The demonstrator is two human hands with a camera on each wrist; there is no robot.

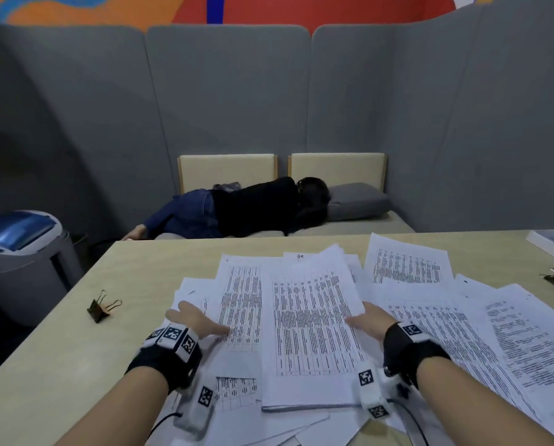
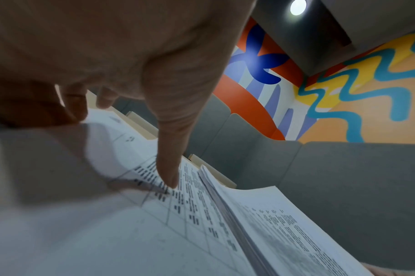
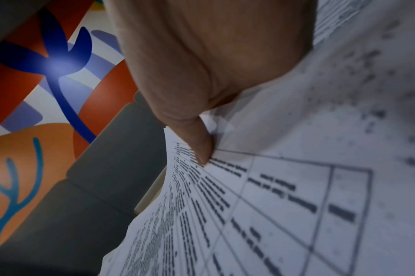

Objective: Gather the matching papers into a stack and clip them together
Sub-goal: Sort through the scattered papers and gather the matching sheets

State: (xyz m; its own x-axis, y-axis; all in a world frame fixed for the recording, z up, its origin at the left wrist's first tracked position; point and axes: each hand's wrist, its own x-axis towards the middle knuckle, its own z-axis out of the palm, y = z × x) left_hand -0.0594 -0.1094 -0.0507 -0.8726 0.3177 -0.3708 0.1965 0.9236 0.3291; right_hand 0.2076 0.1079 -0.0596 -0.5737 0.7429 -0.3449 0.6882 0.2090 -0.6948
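A: On the table (image 1: 159, 262), centre-front, a stack of papers (image 1: 311, 336) w/ printed tables, lying on top of a loose spread of sheets (image 1: 481, 342) that fans out to the right and far side.

B: Hands?

A: Right hand (image 1: 370, 321) has the stack's right edge: thumb (image 3: 197, 147) on top of the top page, other fingers hidden below the sheets. Left hand (image 1: 195, 320) lies fairly flat on a sheet just left of the stack, fingers mostly straight, thumb (image 2: 168, 168) tip pressing the print, nothing gripped.

B: Clip?

A: Black binder clip (image 1: 100, 307) w/ wire handles, well left of the papers, on bare table, apart from both hands.

B: Anything else around?

A: White tray (image 1: 549, 244) at the far right corner of the table, and some dark bits at the right edge, too cut off to tell. Beyond the far edge a sofa (image 1: 349, 228) w/ a person (image 1: 253, 207) lying on it, head on a grey pillow (image 1: 356, 201). Grey bin w/ blue lid (image 1: 18, 239) far left. Grey padded panels (image 1: 227, 91) behind, coloured mural (image 1: 269, 8) above them.

B: Anything blocking the stack?

A: Wrist cams and cables overlap its near corners; loose sheets are tucked beneath it.
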